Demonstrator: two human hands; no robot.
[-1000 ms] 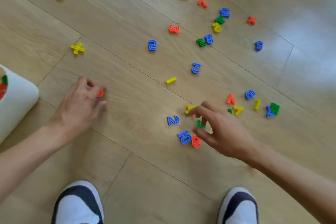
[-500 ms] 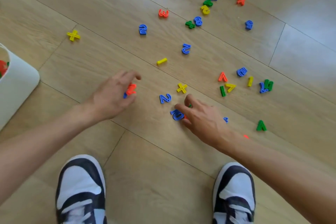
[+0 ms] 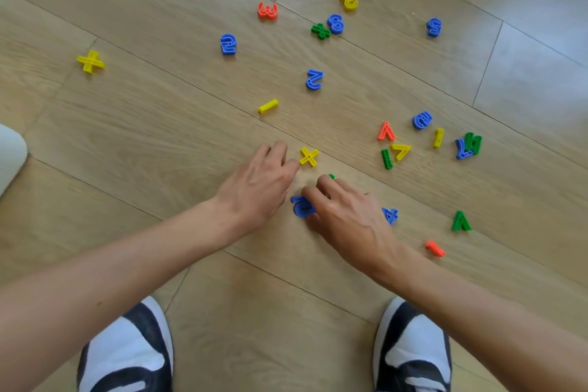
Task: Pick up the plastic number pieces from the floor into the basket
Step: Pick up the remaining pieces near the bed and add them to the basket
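Observation:
Colourful plastic number pieces lie scattered over the wooden floor. My left hand (image 3: 259, 189) is palm down with curled fingers, its fingertips beside a yellow X piece (image 3: 308, 156); whatever it holds is hidden under it. My right hand (image 3: 346, 216) pinches a blue round number piece (image 3: 300, 207) between thumb and forefinger on the floor, and a bit of a green piece (image 3: 331, 176) peeks out by its fingers. Only a corner of the white basket (image 3: 11, 153) shows at the left edge.
Near the hands lie a blue 4 (image 3: 390, 216), a green piece (image 3: 460, 221), an orange piece (image 3: 435, 248), a yellow bar (image 3: 268, 106) and a blue 2 (image 3: 314, 79). More pieces lie farther up. My two shoes (image 3: 127, 356) stand at the bottom.
My left hand, which held a red piece, moved right from near the basket and now covers the spot of a blue 2. My right hand shifted onto the blue round piece. The view tilted down.

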